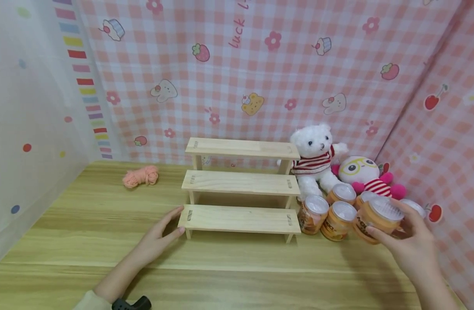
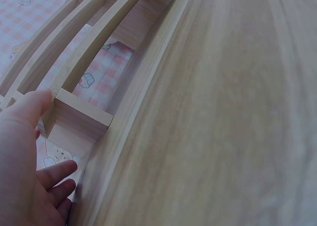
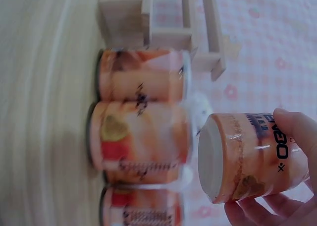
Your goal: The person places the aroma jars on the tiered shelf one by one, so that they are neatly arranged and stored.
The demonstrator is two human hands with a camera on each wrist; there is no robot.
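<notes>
A three-step wooden stand [image 1: 241,217] stands mid-table. My left hand [image 1: 159,239] is at the left end of its lowest step, thumb at the front corner and index finger farther back along the end. In the left wrist view, the thumb touches the wooden edge [image 2: 81,109] while the other fingers [image 2: 57,174] spread loosely beside it. My right hand [image 1: 417,245] grips a can [image 1: 376,218] with an orange label and clear lid, thumb on one side, fingers on the other. Its pale base shows in the right wrist view, where the can [image 3: 252,156] is tilted.
Several matching cans [image 1: 339,221] cluster right of the stand. Behind them sit a white teddy bear [image 1: 314,159] in a striped sweater and a pink-and-white plush toy [image 1: 363,170]. Pink yarn [image 1: 141,176] lies at the back left. Patterned curtains [image 1: 237,77] border the table.
</notes>
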